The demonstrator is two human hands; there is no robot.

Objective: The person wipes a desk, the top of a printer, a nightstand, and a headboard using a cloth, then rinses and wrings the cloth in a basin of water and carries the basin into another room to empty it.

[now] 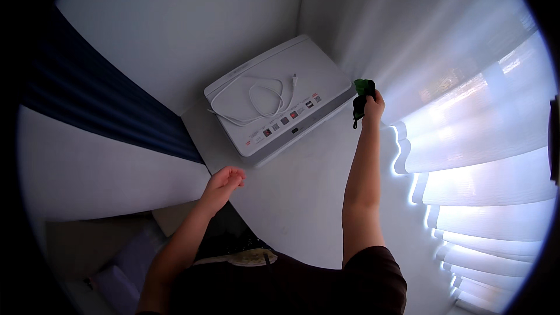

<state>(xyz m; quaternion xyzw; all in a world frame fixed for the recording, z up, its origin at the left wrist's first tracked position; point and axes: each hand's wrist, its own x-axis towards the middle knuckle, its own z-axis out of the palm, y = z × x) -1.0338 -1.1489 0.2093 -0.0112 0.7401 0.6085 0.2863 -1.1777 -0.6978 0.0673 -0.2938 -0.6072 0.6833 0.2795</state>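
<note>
My right hand [374, 108] reaches far out beside the right corner of a white printer [256, 81]. Its fingers are closed on a dark green cloth [365, 88], which hangs down in folds. My left hand [225, 182] is held in front of the printer's near left corner, apart from it. The fingers there are loosely curled, and nothing shows in them. On the printer's lid lies a loosely coiled white cable [280, 98] with a plug at one end.
The printer stands on a white tabletop [303, 198] against the walls of a corner. White sheer curtains [484, 157] hang along the right side, lit from behind. A dark blue curtain [99, 87] hangs at the left, above a pale surface [105, 163].
</note>
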